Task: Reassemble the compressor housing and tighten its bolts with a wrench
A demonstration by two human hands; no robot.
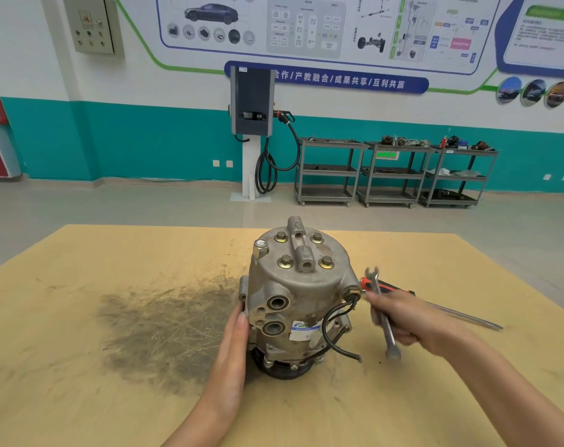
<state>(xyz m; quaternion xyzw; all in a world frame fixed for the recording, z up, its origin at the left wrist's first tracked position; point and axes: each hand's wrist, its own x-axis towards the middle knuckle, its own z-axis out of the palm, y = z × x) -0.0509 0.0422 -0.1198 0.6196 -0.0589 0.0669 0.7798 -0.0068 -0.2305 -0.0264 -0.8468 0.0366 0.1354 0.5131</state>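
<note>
The compressor (298, 298) stands upright near the middle of a tan wooden table (80, 317), its dark pulley end down on the board and its round grey end cover facing up. Four brass-coloured bolts (286, 261) sit in that cover, two on each side of a raised central lug, and a capped fitting (260, 247) rises at the cover's left edge. Two round ports open on the near face above a blue-and-white label, and black wires (334, 321) loop down the right flank, one loose end lying on the table. The left hand (234, 346) lies flat against the compressor's left side, fingers straight and pressed to the casting. The right hand (403, 321) is just right of the housing, apart from it, fingers curled round an open-ended wrench (382, 314) whose upper jaw points up and away while the lower end hangs near the table. Behind that hand a screwdriver (435, 303) with a red-and-black handle lies on the board, its shaft pointing right. A dark smeared stain (164, 327) spreads over the wood left of the compressor. Beyond the table, against a teal-and-white wall, stand a charging unit (251, 103) with a coiled cable and three grey shelf carts (393, 172).
</note>
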